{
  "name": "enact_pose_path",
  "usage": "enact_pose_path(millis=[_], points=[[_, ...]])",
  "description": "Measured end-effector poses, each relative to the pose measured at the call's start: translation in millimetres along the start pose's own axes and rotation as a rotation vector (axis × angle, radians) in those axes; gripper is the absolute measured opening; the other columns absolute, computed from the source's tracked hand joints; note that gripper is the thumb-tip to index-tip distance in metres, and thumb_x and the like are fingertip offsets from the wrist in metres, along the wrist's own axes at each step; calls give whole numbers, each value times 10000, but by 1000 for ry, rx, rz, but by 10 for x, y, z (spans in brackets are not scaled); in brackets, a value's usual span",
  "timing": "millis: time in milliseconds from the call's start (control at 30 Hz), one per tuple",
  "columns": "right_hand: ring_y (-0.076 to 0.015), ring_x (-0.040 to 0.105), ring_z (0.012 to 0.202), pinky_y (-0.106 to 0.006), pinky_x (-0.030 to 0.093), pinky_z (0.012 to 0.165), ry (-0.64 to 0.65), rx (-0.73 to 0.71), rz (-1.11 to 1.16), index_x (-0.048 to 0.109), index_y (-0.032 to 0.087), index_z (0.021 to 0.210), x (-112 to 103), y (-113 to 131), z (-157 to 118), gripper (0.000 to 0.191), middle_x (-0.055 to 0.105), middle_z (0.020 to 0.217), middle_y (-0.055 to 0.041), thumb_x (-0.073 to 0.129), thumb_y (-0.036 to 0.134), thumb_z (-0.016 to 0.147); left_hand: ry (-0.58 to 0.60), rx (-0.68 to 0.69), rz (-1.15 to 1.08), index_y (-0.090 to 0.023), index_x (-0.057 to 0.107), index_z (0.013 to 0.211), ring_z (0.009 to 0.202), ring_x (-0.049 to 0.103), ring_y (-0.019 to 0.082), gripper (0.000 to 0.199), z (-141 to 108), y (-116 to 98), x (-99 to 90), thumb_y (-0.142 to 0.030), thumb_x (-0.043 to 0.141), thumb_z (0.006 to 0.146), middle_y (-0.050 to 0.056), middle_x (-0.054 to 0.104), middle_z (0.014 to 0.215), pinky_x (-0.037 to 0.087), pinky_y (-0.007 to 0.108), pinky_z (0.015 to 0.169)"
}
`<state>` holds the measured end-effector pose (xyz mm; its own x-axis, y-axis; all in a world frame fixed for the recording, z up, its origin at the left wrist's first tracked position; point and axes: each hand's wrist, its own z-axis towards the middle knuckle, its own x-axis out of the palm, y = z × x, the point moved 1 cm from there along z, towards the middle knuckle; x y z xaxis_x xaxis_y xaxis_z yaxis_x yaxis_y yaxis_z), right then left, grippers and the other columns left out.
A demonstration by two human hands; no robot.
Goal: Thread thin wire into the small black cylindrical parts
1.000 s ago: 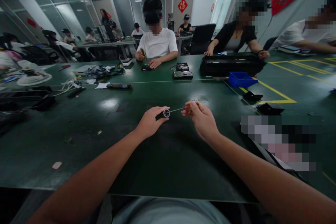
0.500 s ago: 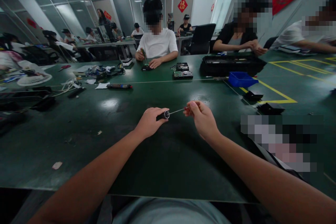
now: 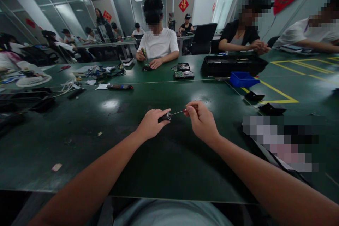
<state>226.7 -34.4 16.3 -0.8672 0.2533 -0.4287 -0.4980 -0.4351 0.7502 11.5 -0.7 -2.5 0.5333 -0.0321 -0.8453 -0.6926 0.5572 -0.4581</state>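
Cylinder (image 3: 163, 117), short and dark, clasped between thumb and fingers of the left hand (image 3: 149, 124), over the near middle of the counter (image 3: 174, 169); contact with the surface beneath impossible to judge. Long axis running roughly left to right, ringed end facing right, toward the right hand (image 3: 202, 122). Just beyond that ring, a slim screwdriver-like tool (image 3: 184, 110) with reddish-brown handle, gripped by curled fingers and thumb of the right hand, thin shaft pointing left and slightly nearward, straight at the ringed end. Lining-up of shaft with cylinder apparently the relation that counts; left hand wrapped around the cylinder, right hand a little apart from it, gap bridged only by the shaft. Tip lost at the rim, so depth inside not readable. Compared with a second ago: ringed end turned further right, with less of the bright rim face-on; shorter stretch of bare shaft between the hands; more of the handle and its red collar exposed at the right fingers. Forearms nearly unchanged in place. At far right, a co-worker's hands (image 3: 261, 46) now close together, one no longer by the left end of the long black case (image 3: 233, 66).
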Motion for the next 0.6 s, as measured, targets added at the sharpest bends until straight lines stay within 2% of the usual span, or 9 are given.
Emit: enact_pose_path(millis=[167,300,433,600], points=[[-200,697,771,-333,485,720,-23,-16,-62,553,220,970,-9,3,9,167,701,822,-48,446,346,998,-4,-16,-18,-253,599,1351,1091,608,253,453,5,9,0,-298,665,905,63,694,1148,418,465,1026],[-203,686,747,-333,476,704,-52,-14,-83,555,220,959,-13,-4,12,164,693,794,-42,447,339,993,-44,-71,-134,-252,615,1316,1122,607,256,417,3,10,-10,-297,658,904,62,677,1211,442,445,1008],[-202,687,748,-331,477,705,-55,-21,-70,557,219,956,-3,-7,14,160,695,796,-42,452,334,989,-151,-136,-324,-225,632,1243,1144,606,254,376,13,34,-4,-248,679,870,78,662,1234,444,423,1022],[-202,687,758,-331,477,706,-40,-1,-52,565,221,960,-4,-15,16,170,694,801,-42,452,343,994,-196,-179,-701,-212,581,1269,1060,623,221,421,42,109,67,-232,678,860,87,651,1163,469,391,975]])
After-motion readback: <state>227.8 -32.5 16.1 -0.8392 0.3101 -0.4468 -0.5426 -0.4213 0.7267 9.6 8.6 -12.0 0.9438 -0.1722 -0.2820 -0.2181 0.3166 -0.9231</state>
